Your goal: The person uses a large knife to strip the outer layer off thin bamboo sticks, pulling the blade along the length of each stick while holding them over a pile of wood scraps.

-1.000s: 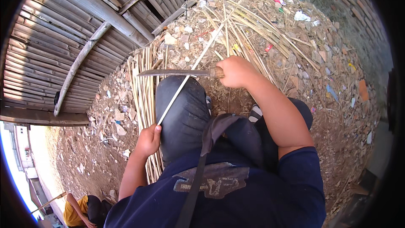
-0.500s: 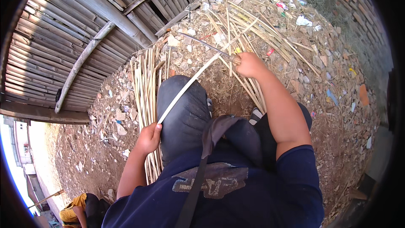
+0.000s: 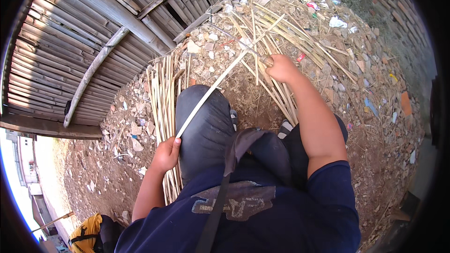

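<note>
A long pale bamboo strip (image 3: 205, 105) slants from the lower left across my raised knee. My left hand (image 3: 167, 154) grips its near end, thumb pressed on top. A long-bladed knife (image 3: 236, 40) with a wooden handle is in my right hand (image 3: 284, 69), fingers wrapped round the handle. Its thin dark blade points away to the left and crosses the strip near its far part. From this view I cannot tell how deep the edge sits in the strip. Beside my left knee stands a bundle of similar strips (image 3: 161, 98).
More bamboo strips (image 3: 300, 37) lie in a loose pile ahead. Stones and litter (image 3: 336, 22) cover much of the ground. A bamboo slat wall (image 3: 61, 61) rises at left, a brick wall (image 3: 396, 9) at far right. A person in yellow (image 3: 89, 234) is at lower left.
My right hand and the knife have shifted slightly right and away from me. The left hand keeps its grip on the strip. The person in yellow has moved a little.
</note>
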Motion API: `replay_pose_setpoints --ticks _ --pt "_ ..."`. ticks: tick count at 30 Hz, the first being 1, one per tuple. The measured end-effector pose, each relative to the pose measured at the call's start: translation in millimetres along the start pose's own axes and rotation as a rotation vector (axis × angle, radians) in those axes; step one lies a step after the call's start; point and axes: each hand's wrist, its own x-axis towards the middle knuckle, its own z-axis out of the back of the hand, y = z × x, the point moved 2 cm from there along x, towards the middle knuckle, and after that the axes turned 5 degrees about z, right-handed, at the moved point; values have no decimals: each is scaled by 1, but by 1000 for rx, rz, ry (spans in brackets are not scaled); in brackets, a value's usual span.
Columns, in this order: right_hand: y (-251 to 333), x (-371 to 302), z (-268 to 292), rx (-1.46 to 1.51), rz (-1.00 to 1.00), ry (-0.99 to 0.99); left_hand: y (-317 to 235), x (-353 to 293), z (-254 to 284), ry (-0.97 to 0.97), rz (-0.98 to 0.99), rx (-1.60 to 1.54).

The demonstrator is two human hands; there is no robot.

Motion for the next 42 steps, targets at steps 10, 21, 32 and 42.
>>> replay_pose_setpoints --ticks 10,21,32,42 --pt "81 -38 -5 -308 457 228 16 -1 -3 36 -20 -65" --pt "54 -28 -3 -94 207 119 0 -4 19 277 169 -192" --pt "34 -17 3 -52 127 161 4 2 16 311 156 -214" --pt "45 -25 2 -178 375 218 -15 0 18 132 -3 23"
